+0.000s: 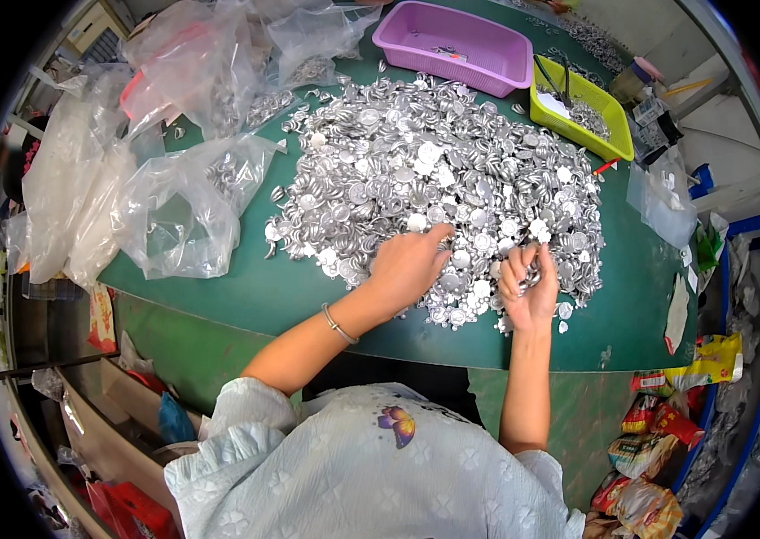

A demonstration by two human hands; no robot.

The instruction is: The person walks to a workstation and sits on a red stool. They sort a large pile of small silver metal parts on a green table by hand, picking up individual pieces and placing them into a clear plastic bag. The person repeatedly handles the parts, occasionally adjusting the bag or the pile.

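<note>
A wide heap of small silver metal pieces point(380, 148), some flower-shaped and some ribbed and curved, covers the middle of the green table. My left hand point(402, 267), with a bangle point(339, 323) on its wrist, reaches over the heap's near side. Its thumb and forefinger are apart, and I see nothing held between them. To the right, my right hand point(531, 292) is turned partly palm up with fingers curled round several silver pieces point(530, 277). At its fingertips is a pale flower-shaped piece point(539, 230); whether the fingers pinch it is unclear.
Behind the heap stand a purple basket point(452, 65) and a yellow-green basket point(582, 132) holding pliers point(565, 85) and metal pieces. Clear plastic bags point(182, 216) spread over the table's left. A red-tipped tool point(607, 167) lies by the heap's right edge. Blue shelving point(725, 359) stands at right.
</note>
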